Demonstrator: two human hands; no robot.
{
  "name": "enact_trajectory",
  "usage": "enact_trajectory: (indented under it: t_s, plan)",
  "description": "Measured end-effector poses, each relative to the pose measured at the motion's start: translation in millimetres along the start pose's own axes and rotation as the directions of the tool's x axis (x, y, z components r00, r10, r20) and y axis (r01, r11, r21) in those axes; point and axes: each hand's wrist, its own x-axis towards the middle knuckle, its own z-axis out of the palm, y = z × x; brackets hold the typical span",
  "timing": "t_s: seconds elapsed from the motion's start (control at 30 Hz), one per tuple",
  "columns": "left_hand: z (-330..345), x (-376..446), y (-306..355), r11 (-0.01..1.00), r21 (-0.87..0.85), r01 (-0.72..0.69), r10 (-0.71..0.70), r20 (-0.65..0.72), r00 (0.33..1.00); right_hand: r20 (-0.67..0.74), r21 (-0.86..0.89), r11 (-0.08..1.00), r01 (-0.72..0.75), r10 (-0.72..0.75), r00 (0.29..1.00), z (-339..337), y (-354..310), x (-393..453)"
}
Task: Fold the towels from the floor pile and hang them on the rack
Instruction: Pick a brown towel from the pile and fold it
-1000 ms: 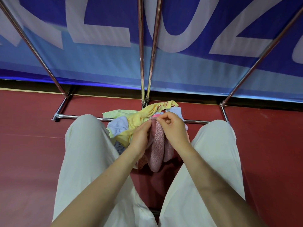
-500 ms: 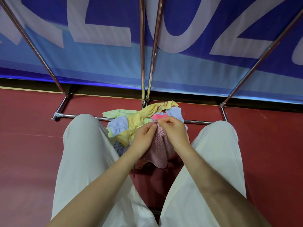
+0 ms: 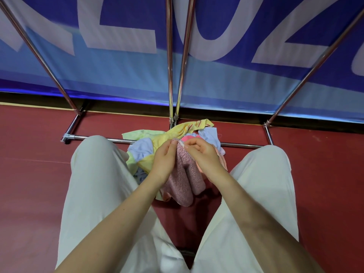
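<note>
Pink terry towel [image 3: 183, 180] hangs bunched between the person's knees, its long axis running down from the hands toward the red floor [image 3: 35, 174], lower end just above or touching it; I cannot tell which. Its top hem is pinched by both hands, held close together: the left hand [image 3: 164, 159] grips the edge with thumb and fingertips, the right hand [image 3: 203, 152] does the same just beside it. Neither hand is nearer; the hem lies between them, so I judge the next move is to slide the hands apart along that edge to spread the cloth for folding.

Behind the hands, the floor pile [image 3: 157, 140] of yellow, pale blue and bright pink towels lies against the near bottom bar of the chrome rack [image 3: 242, 145], at its middle. No towel shows on the rack's upright tubes. A blue banner [image 3: 118, 75] stands behind the rack.
</note>
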Motion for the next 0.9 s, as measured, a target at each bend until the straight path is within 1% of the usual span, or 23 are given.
enact_trajectory:
  t_s: [0.1, 0.17, 0.27, 0.4, 0.47, 0.6, 0.7, 0.8, 0.9]
  plan:
    - [-6, 1, 10, 0.997, -0.071, 0.015, -0.019, -0.06, 0.998, 0.106, -0.12, 0.993, 0.002, 0.01, 0.994, -1, 6, -3]
    - [-13, 3, 15, 0.993, -0.097, 0.062, -0.072, -0.106, 0.992, 0.182, -0.182, 0.983, -0.01, 0.043, 0.982, 2, 14, -6]
    - [-26, 8, 22, 0.975, -0.19, 0.114, -0.144, -0.153, 0.978, 0.265, -0.255, 0.966, 0.052, 0.018, 0.964, 10, 31, -11]
    - [-38, 14, 23, 0.942, -0.312, 0.122, -0.192, -0.205, 0.96, 0.299, -0.344, 0.936, 0.07, 0.038, 0.954, 16, 50, -13]
    - [-46, 17, 22, 0.926, -0.361, 0.108, -0.202, -0.234, 0.951, 0.314, -0.398, 0.916, 0.041, 0.094, 0.945, 14, 61, -15]
    - [-63, 20, 22, 0.913, -0.398, 0.091, -0.22, -0.289, 0.932, 0.318, -0.489, 0.872, -0.024, 0.204, 0.926, 8, 78, -18]
    - [-70, 21, 23, 0.884, -0.461, 0.078, -0.243, -0.312, 0.918, 0.335, -0.476, 0.879, -0.029, 0.211, 0.918, 3, 77, -24]
    - [-80, 21, 19, 0.871, -0.481, 0.101, -0.275, -0.305, 0.912, 0.331, -0.473, 0.88, -0.036, 0.215, 0.919, -2, 73, -29]
    - [-93, 22, 15, 0.871, -0.485, 0.071, -0.262, -0.337, 0.905, 0.305, -0.566, 0.824, -0.013, 0.224, 0.925, -10, 76, -29]
